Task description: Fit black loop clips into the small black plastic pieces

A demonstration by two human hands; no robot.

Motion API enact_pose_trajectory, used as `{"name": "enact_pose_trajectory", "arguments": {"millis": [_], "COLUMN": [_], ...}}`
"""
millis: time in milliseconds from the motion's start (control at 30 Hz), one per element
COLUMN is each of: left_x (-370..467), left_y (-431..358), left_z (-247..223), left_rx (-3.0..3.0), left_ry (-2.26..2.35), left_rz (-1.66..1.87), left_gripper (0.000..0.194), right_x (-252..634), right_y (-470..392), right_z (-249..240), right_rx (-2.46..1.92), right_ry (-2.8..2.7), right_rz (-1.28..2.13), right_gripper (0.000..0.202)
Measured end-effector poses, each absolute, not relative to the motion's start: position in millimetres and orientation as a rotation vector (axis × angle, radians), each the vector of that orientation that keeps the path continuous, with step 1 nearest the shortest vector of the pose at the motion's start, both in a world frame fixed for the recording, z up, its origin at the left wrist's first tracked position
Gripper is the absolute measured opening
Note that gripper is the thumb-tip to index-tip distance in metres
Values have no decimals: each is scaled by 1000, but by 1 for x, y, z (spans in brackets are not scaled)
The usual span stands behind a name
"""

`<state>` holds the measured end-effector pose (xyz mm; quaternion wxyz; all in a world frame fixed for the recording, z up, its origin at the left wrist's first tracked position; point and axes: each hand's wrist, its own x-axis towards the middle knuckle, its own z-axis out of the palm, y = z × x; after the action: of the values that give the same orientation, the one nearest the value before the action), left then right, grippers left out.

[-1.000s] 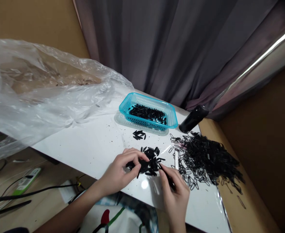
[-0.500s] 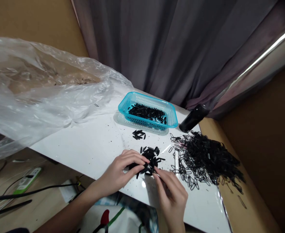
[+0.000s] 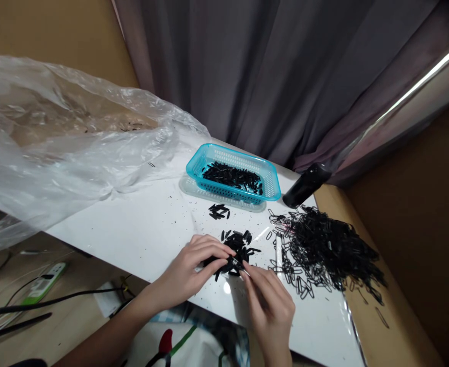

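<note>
My left hand (image 3: pixel 199 265) is closed in a pinch over a heap of small black oblong pieces (image 3: pixel 240 239), its thumb and fingertips on one small black piece (image 3: pixel 236 262). Opposite it, my right hand (image 3: pixel 270 290) is also closed, its thumb and forefinger pinching the near end of that piece, where a thin shiny edge shows. The fingertips of both hands are close together, a short gap apart. A smaller cluster of black pieces (image 3: pixel 218 211) lies beyond the heap. To the right spreads a large pile of thin black elongated loops (image 3: pixel 331 250).
A blue plastic basket (image 3: pixel 275 189) with many black pieces stands at the back of the white table (image 3: pixel 132 244). Beside it a dark cylinder (image 3: pixel 304 187) leans by the curtain (image 3: pixel 224 66). A clear plastic bag (image 3: pixel 132 158) covers the left side. Cables and a power strip (image 3: pixel 44 285) lie below.
The small piece between my fingertips shows more plainly now, with a shiny edge by my right fingers. My right hand has shifted very slightly; the left stays in place.
</note>
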<state>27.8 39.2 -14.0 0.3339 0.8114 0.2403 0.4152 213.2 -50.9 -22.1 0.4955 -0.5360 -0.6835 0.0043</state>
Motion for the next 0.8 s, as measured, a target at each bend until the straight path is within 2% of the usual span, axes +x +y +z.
{"name": "enact_pose_trajectory", "arguments": {"millis": [300, 567, 800], "left_x": [28, 28, 31], "left_y": [39, 37, 37], "left_z": [-16, -15, -14], "left_rx": [2139, 2144, 2148], "left_ry": [630, 650, 699], "left_rz": [1082, 1066, 1057], "left_gripper": [16, 14, 12], "right_x": [214, 220, 217], "right_y": [-51, -54, -55], "right_z": [-23, -31, -25], "right_rx": [-1295, -1264, -1226], "right_ry": [-1671, -1704, -1703], "right_rz": [17, 21, 72], "right_gripper": [24, 39, 34]}}
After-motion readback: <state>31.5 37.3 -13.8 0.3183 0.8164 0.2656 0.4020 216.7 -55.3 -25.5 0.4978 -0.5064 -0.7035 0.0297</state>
